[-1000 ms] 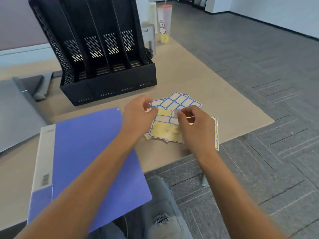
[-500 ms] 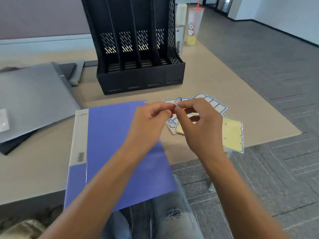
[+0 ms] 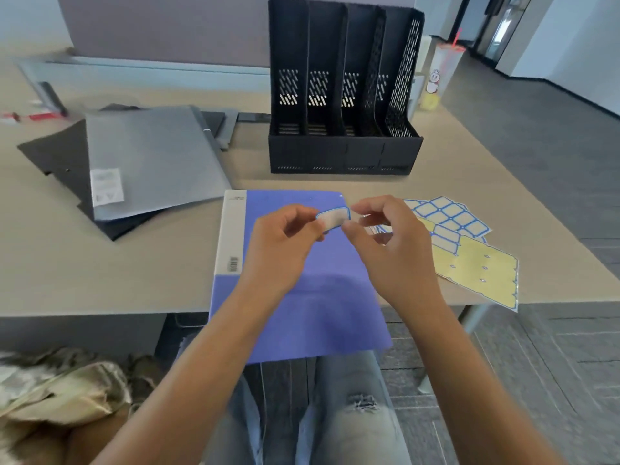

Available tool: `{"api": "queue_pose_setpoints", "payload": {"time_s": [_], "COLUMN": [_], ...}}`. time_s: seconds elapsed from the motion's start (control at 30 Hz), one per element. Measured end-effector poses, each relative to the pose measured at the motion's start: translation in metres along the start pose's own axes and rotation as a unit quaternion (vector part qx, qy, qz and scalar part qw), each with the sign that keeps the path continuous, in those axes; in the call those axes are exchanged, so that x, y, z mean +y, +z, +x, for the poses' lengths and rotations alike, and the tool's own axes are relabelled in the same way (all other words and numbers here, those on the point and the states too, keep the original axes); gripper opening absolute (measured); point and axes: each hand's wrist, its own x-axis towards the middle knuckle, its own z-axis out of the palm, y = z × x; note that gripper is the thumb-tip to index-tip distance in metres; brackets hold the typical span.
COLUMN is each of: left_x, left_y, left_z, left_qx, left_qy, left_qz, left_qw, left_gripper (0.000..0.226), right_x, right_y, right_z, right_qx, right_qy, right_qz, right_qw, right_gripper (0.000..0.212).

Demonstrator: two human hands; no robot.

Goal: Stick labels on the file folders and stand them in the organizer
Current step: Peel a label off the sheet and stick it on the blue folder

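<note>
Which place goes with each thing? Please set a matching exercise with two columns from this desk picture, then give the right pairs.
Things:
1. peeled label
2. blue folder
3. grey folder
4. black organizer

Places:
A. stands empty at the back of the desk
B. lies on darker folders, far left
C. pinched between both hands
D. lies flat under the hands, overhanging the desk edge

Pairs: 1-C, 2-D, 3-B, 4-A

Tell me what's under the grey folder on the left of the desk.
A black folder lies beneath the grey folder, sticking out at its left and lower edges. Whatever else sits under the grey cover is hidden.
</note>
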Motion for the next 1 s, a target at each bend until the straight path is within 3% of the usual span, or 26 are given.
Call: {"api": "queue_pose_setpoints", "payload": {"time_s": [0.13,0.37,0.53,0.67,0.83,0.93,1.0], "left_x": [-0.01,-0.027,-0.041,-0.052,-0.056,-0.056,-0.054], "left_y": [-0.016,-0.031,-0.05,-0.064,-0.063,-0.065,-0.066], "left_z": [0.001,0.009,0.02,0.031,0.043,0.049,0.051], "left_qx": [0.003,0.064,0.132,0.121,0.119,0.141,0.154], "left_qy": [0.002,0.011,-0.016,-0.086,-0.087,-0.086,-0.085], "left_qz": [0.031,0.119,0.339,0.435,0.404,0.276,0.192], "left_qw": [1.0,0.991,0.931,0.888,0.903,0.947,0.965], "left_gripper": [0.008,0.011,0.049,0.063,0.068,0.064,0.05], "right_x": [-0.006,-0.006,0.013,0.033,0.044,0.046,0.047], "right_y": [0.013,0.029,0.043,0.057,0.069,0.071,0.07], "right_z": [-0.002,0.0,0.01,0.008,0.001,-0.001,-0.001], "right_qx": [-0.015,-0.023,-0.025,-0.055,-0.055,-0.05,-0.049], "right_qy": [0.02,0.049,0.102,0.103,0.073,0.055,0.054], "right_qz": [0.015,0.032,0.007,-0.032,-0.066,-0.077,-0.073], "right_qw": [1.0,0.998,0.994,0.993,0.994,0.994,0.995], "right_gripper": [0.003,0.009,0.009,0.006,0.006,0.005,0.004]}}
